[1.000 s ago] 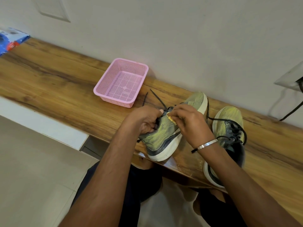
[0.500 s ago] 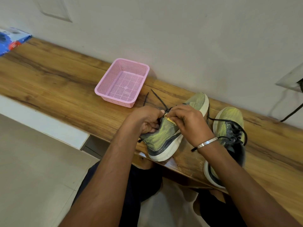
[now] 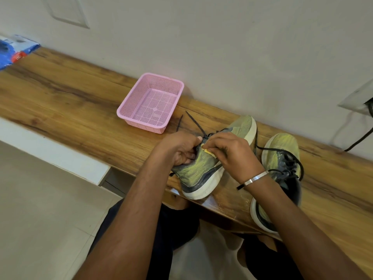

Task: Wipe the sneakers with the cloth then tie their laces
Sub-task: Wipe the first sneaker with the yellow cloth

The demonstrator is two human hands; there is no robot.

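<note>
A yellow-green sneaker (image 3: 201, 170) with a white sole lies tilted on its side on the wooden bench (image 3: 70, 102). My left hand (image 3: 181, 150) grips its collar at the heel end. My right hand (image 3: 230, 152) pinches a small yellow cloth (image 3: 209, 151) against the sneaker's upper, just below the laces. Loose dark laces (image 3: 191, 120) trail from it toward the wall. The second sneaker (image 3: 282, 158) stands to the right with its laces untied, partly hidden behind my right forearm.
A pink mesh basket (image 3: 151, 102), holding nothing, stands left of the sneakers by the wall. A blue packet (image 3: 14, 51) lies at the bench's far left end. A wall socket with a black cable (image 3: 359, 136) is at the right. The bench's front edge runs under my arms.
Both hands and the sneaker have stayed almost in place; my right hand's fingers with the cloth shifted slightly on the upper.
</note>
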